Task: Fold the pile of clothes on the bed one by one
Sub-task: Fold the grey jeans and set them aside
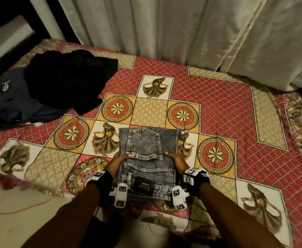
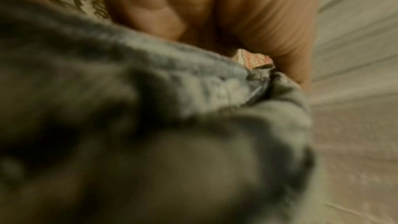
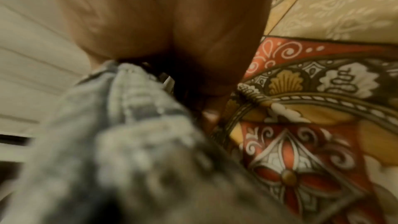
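Your folded grey acid-washed denim jeans (image 1: 147, 163) lie at 6 o'clock on the bed, on the red, gold and cream patterned bedspread (image 1: 223, 108), just in front of you. The bundle's long axis runs from 6 to 12 o'clock: the waistband with its black leather brand patch (image 1: 144, 187) points back at you at 6, and the far folded edge points toward 12, with a back pocket (image 1: 144, 143) facing up on the top layer. Your left hand (image 1: 117, 162) holds the bundle's 9 o'clock edge about midway along, thumb on top of the denim and fingers (image 2: 150, 6) curled down at the side; in the left wrist view the cloth (image 2: 172, 108) bunches up against that grip. Your right hand (image 1: 177, 161) mirrors it on the 3 o'clock edge, thumb laid over the top layer and fingers wrapped under, and the right wrist view shows grey denim (image 3: 133, 134) pressed into the palm (image 3: 172, 23) above the bedspread. So both grips are pinching the jeans, one on each long side. The pile of dark clothes (image 1: 57, 81), black over navy, sits well apart at 10 o'clock on the bed. Pale cream curtains (image 1: 191, 27) hang along the 12 o'clock side.
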